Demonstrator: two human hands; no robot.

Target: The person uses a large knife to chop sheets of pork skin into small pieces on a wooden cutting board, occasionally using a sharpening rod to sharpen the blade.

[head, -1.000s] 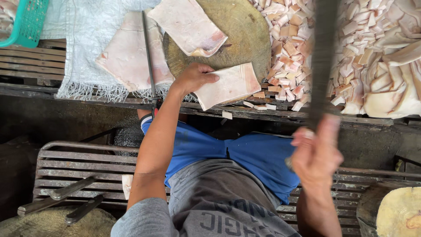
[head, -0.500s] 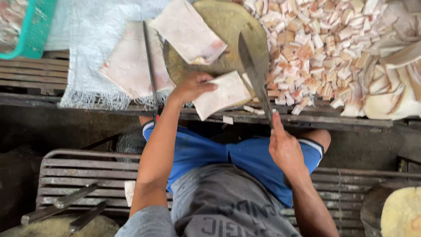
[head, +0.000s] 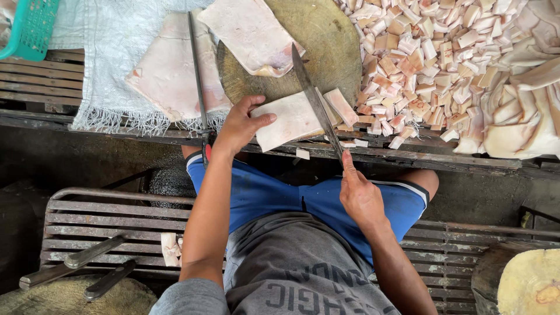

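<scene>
My left hand [head: 242,125] presses flat on a pale slab of pork fat [head: 289,119] lying at the near edge of a round wooden chopping block [head: 326,41]. My right hand [head: 359,195] grips the handle of a long knife [head: 315,102], its blade down through the slab. A narrow strip [head: 341,106] lies cut off on the blade's right side. Another large slab [head: 251,35] rests on the far part of the block.
A heap of several cut fat cubes [head: 420,64] and big uncut pieces [head: 525,111] fills the right. A slab [head: 169,76] and a sharpening steel [head: 197,76] lie on a white cloth at left. Two knives [head: 87,268] rest on the metal bench below.
My right hand swung the knife down from raised in the air onto the slab, cutting a strip off its right end. My left hand stayed on the slab.
</scene>
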